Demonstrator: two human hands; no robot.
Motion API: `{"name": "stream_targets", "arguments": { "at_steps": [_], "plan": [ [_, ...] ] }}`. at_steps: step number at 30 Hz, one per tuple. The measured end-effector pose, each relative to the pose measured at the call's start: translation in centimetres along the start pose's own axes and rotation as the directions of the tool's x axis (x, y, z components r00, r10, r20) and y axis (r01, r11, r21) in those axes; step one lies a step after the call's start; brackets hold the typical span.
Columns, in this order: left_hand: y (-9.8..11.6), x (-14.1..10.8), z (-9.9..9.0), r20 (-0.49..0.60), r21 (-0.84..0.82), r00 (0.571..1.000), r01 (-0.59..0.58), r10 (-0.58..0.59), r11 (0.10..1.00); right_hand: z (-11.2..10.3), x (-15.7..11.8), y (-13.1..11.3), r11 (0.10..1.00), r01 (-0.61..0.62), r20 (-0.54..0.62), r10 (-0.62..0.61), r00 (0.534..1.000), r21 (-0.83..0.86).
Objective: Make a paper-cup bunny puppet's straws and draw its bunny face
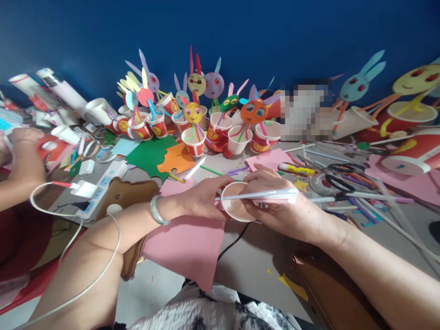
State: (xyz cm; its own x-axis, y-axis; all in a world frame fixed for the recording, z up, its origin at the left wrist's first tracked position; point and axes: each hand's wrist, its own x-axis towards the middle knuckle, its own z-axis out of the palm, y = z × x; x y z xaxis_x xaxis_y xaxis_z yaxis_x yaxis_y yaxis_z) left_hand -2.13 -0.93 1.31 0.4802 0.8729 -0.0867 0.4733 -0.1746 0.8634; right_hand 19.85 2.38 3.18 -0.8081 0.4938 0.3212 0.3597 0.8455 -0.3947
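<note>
Rabbit-eared cup figures (194, 147) were lined up, seemingly finished, but no face was seen on the paper cup (233, 208) held above the table (247, 252); most work appeared left. Its side was gripped by the left hand (206, 199); pale straws (271, 196) were clasped across its mouth by the right hand (275, 213).

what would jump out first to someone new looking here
Probably the rabbit-eared paper faces rising from red cups, clustered at the back against the blue wall. Next, perhaps, the left hand and right hand on a paper cup near the centre, a pale bracelet on the left wrist.
</note>
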Motion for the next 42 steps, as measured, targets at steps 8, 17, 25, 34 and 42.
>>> {"name": "stream_targets", "arguments": {
  "at_steps": [8, 17, 25, 34, 42],
  "plan": [
    [-0.6, 0.0, 0.3, -0.029, -0.086, 0.999, -0.034, 0.032, 0.996, 0.2, 0.1, 0.1, 0.999, 0.054, -0.033, -0.054, 0.998, 0.005],
    [-0.6, 0.1, 0.7, -0.07, -0.17, 0.997, -0.055, 0.044, 0.984, 0.3, -0.1, -0.4, 0.994, 0.1, -0.069, -0.102, 0.992, -0.033],
    [-0.6, 0.1, 0.9, -0.036, -0.215, 0.999, -0.036, 0.029, 0.976, 0.3, 0.1, -0.6, 0.996, 0.073, -0.029, -0.074, 0.997, -0.058],
    [-0.8, 0.1, 1.4, -0.006, -0.292, 1.0, 0.005, -0.008, 0.956, 0.1, 0.6, -0.7, 0.996, 0.081, 0.004, -0.081, 0.997, -0.021],
    [-1.2, 0.5, 0.7, 0.009, -0.219, 1.0, -0.007, 0.01, 0.976, 0.9, 0.5, 0.6, 0.997, 0.056, -0.056, -0.059, 0.997, -0.053]
  ]
}}
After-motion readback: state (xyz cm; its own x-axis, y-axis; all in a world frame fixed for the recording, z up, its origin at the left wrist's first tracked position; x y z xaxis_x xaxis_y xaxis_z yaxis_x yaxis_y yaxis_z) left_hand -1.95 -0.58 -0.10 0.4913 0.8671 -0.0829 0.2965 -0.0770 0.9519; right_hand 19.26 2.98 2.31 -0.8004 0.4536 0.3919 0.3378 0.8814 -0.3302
